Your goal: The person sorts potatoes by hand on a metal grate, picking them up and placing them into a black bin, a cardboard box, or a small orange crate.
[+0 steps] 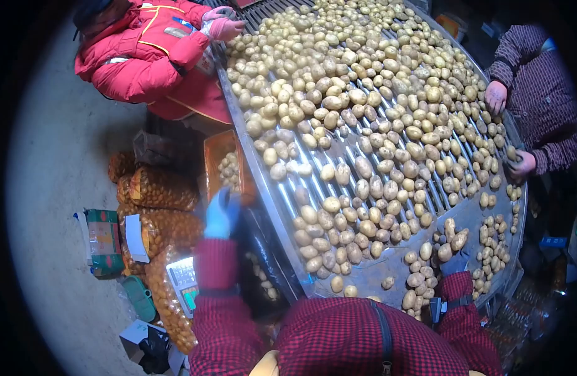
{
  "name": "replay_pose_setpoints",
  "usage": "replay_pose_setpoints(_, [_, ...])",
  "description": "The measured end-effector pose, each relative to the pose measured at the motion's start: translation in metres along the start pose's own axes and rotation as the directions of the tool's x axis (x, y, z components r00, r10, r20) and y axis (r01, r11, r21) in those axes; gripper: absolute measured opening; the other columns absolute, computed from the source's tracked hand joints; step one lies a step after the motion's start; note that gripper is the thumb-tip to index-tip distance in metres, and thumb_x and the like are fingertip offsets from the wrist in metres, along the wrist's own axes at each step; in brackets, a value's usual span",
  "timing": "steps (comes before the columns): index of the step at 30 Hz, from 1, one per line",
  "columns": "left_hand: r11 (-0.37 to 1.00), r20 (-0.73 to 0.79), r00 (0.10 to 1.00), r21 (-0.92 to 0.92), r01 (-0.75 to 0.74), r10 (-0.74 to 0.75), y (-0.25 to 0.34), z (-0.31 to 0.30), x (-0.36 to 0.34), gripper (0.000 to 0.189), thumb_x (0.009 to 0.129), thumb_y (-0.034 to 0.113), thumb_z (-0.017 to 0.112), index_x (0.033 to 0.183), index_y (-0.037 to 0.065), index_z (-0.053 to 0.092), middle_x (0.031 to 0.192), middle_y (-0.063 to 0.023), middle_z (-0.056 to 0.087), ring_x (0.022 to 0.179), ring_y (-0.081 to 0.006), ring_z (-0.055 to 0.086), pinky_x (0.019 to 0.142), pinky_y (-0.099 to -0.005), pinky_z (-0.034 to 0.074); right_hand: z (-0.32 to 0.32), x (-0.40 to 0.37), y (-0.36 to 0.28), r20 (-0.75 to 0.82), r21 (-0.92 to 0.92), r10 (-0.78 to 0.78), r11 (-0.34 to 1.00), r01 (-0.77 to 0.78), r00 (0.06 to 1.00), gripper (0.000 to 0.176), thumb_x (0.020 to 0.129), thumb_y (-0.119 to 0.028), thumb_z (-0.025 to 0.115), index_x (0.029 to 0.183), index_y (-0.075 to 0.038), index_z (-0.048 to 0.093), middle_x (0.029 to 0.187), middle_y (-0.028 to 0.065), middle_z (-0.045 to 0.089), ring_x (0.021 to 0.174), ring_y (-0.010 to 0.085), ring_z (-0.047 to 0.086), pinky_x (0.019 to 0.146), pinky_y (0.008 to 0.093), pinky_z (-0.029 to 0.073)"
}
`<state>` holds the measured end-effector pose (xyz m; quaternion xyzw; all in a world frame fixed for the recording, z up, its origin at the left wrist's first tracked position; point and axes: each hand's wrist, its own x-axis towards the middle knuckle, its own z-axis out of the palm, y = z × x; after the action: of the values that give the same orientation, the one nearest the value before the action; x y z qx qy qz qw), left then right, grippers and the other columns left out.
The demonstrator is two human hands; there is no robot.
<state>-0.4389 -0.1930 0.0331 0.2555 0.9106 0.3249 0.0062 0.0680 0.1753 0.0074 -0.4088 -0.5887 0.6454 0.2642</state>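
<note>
My left hand (222, 216), in a blue glove, is stretched out past the left side of the sorting table, just below an orange crate (243, 160) with potatoes in it. It is smeared by motion, but its fingers look apart and I see nothing in them. My right hand (454, 264), in a dark bluish glove, is low over the table's near end. Several potatoes (459, 239) lie at its fingers, which seem closed around them and are partly hidden. Loose potatoes (419, 279) form a pile just left of that hand, and another group (493, 250) lies to its right.
Potatoes cover much of the slatted metal table (279, 216). A person in a red jacket (157, 56) stands far left, another in a dark checked top (542, 94) at right. Filled net sacks (166, 188), a scale (183, 279) and a green box (103, 241) are at left.
</note>
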Motion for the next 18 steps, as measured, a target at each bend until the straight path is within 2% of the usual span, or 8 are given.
replay_pose_setpoints(1, [0.98,0.073,0.996,-0.188,0.071,-0.058,0.062,-0.005,0.024,0.045,0.09,0.025,0.066,0.129,0.002,0.059,0.123,-0.0213,0.062,0.11,-0.0353,0.063,0.094,-0.0417,0.05,0.001,-0.001,-0.001,-0.018,-0.006,-0.01,1.0,0.01,1.0,0.078,0.085,-0.032,0.073,0.147,-0.001,0.039,0.139,0.0133,0.052,0.119,0.0262,0.057,0.091,0.0396,0.053])
replay_pose_setpoints(5, [0.911,0.029,0.933,0.208,-0.356,0.358,0.094,0.055,0.137,0.062,0.087,0.018,0.065,0.144,0.009,0.043,0.14,-0.0216,0.048,0.121,-0.0406,0.055,0.099,-0.0437,0.047,-0.022,0.002,0.04,-0.014,-0.092,-0.024,0.995,0.023,1.0,0.082,0.092,-0.031,0.065,0.151,-0.008,0.014,0.145,0.0112,0.045,0.117,0.0233,0.055,0.092,0.0396,0.053])
replay_pose_setpoints(7, [0.808,0.198,0.955,0.511,-0.294,0.222,0.099,0.077,0.178,0.068,0.086,0.014,0.062,0.149,0.015,0.037,0.144,-0.0215,0.045,0.122,-0.0406,0.054,0.099,-0.0455,0.047,-0.029,0.009,0.047,0.01,-0.124,-0.008,0.992,0.009,1.0,0.075,0.095,-0.027,0.062,0.148,-0.01,0.012,0.141,0.0105,0.045,0.114,0.0223,0.056,0.091,0.0388,0.052])
replay_pose_setpoints(9, [0.743,0.114,0.947,0.595,-0.307,0.3,0.085,0.102,0.199,0.071,0.085,0.016,0.061,0.151,0.021,0.034,0.131,-0.0184,0.052,0.121,-0.0356,0.053,0.095,-0.0523,0.047,-0.018,0.015,0.055,-0.154,0.035,-0.006,0.999,0.011,0.988,0.057,0.097,-0.029,0.061,0.141,-0.005,0.033,0.127,0.0109,0.055,0.107,0.0219,0.059,0.084,0.0372,0.054])
replay_pose_setpoints(11, [0.753,0.184,0.981,0.636,-0.171,0.067,0.098,0.099,0.203,0.072,0.085,0.018,0.062,0.152,0.022,0.034,0.126,-0.0177,0.052,0.121,-0.0351,0.052,0.094,-0.0524,0.048,-0.011,0.015,0.052,-0.252,0.154,0.051,0.988,-0.012,0.966,0.051,0.1,-0.032,0.054,0.14,-0.004,0.037,0.126,0.0117,0.057,0.108,0.0236,0.058,0.086,0.038,0.052])
replay_pose_setpoints(15, [0.703,0.234,0.95,0.639,-0.311,0.207,0.096,0.085,0.194,0.072,0.088,0.029,0.063,0.153,0.023,0.031,0.128,-0.0177,0.05,0.118,-0.0383,0.052,0.091,-0.0527,0.049,-0.015,-0.003,0.032,-0.172,0.09,0.154,0.986,-0.14,0.973,0.069,0.1,-0.04,0.049,0.151,-0.003,0.02,0.148,0.0139,0.046,0.126,0.0268,0.047,0.102,0.0409,0.043])
replay_pose_setpoints(16, [0.722,0.25,0.946,0.615,-0.318,0.205,0.091,0.084,0.194,0.072,0.089,0.033,0.062,0.153,0.022,0.031,0.127,-0.018,0.051,0.118,-0.0387,0.052,0.092,-0.053,0.048,-0.004,0.0,0.043,-0.289,0.244,0.141,0.967,-0.07,0.947,0.059,0.102,-0.041,0.045,0.146,-0.004,0.031,0.143,0.0153,0.051,0.115,0.0292,0.056,0.091,0.0427,0.05])
replay_pose_setpoints(18, [0.763,0.276,0.94,0.557,-0.328,0.202,0.085,0.086,0.193,0.072,0.09,0.041,0.061,0.153,0.02,0.031,0.126,-0.0184,0.052,0.118,-0.0395,0.052,0.094,-0.0536,0.047,-0.011,0.001,0.05,-0.232,0.066,0.056,0.997,-0.042,0.971,0.076,0.099,-0.048,0.047,0.153,-0.004,0.016,0.144,0.0127,0.049,0.126,0.0264,0.047,0.106,0.0397,0.04])
